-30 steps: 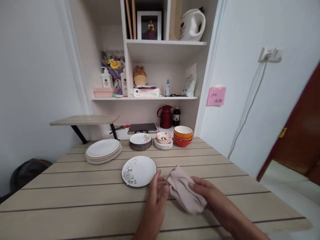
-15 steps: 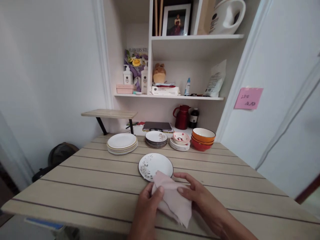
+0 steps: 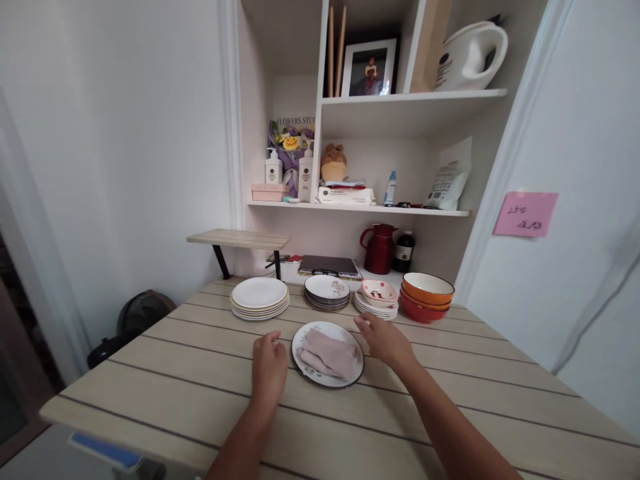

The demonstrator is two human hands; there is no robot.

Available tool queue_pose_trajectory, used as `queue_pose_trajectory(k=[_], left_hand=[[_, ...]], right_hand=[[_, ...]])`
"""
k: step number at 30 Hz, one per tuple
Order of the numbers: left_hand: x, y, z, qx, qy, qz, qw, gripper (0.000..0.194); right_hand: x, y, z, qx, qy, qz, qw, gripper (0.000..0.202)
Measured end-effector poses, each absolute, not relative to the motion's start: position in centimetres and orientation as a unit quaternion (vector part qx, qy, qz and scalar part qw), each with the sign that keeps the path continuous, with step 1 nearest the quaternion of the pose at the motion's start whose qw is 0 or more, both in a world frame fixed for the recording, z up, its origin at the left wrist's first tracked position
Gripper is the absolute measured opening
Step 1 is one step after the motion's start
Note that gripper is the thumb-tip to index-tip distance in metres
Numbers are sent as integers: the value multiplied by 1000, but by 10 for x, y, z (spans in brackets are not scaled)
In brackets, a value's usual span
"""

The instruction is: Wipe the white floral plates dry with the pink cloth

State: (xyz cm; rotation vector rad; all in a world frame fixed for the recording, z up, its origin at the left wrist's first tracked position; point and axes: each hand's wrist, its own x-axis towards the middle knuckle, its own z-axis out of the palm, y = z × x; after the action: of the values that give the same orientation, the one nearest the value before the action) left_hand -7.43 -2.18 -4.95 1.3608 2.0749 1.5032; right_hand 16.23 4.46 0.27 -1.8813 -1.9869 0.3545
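Note:
A folded pale pink cloth [image 3: 327, 353] lies on a round white plate [image 3: 311, 377] with a dark rim and a flower pattern. To the left of this plate, my left hand [image 3: 270, 367] rests close to the table, fingers loosely bent and holding nothing. My right hand [image 3: 389, 341] is at the plate's upper right edge, its fingers bent but apart, with nothing visible in them. Just beyond my right hand stands a stack of small white plates [image 3: 375, 308] topped by a pink-patterned bowl [image 3: 379, 293].
Along the back stand a stack of white plates [image 3: 260, 293], a stack of dark-rimmed plates [image 3: 327, 289] and nested orange and red bowls [image 3: 427, 293]. Behind them are a red jug [image 3: 380, 250], a dark bottle [image 3: 404, 252] and a small raised wooden shelf [image 3: 239, 238].
My hands have let go of the pink cloth, which now lies folded on the plate. Both hands have moved apart to the plate's sides. The view has shifted slightly.

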Motion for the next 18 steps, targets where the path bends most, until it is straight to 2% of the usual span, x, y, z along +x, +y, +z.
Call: queue_pose_trajectory(k=[4, 9, 15, 18], left_hand=[[-59, -25, -46, 505, 728, 450, 114, 21], [-51, -30, -44, 524, 732, 418, 125, 24], [-52, -29, -48, 500, 699, 471, 201, 20], [-57, -20, -46, 458, 665, 527, 266, 32]], right_hand=[[161, 52, -21, -667, -672, 216, 237, 37], [151, 55, -37, -620, -638, 328, 319, 23], [148, 42, -42, -537, -521, 516, 417, 21], [148, 39, -43, -516, -465, 569, 441, 23]])
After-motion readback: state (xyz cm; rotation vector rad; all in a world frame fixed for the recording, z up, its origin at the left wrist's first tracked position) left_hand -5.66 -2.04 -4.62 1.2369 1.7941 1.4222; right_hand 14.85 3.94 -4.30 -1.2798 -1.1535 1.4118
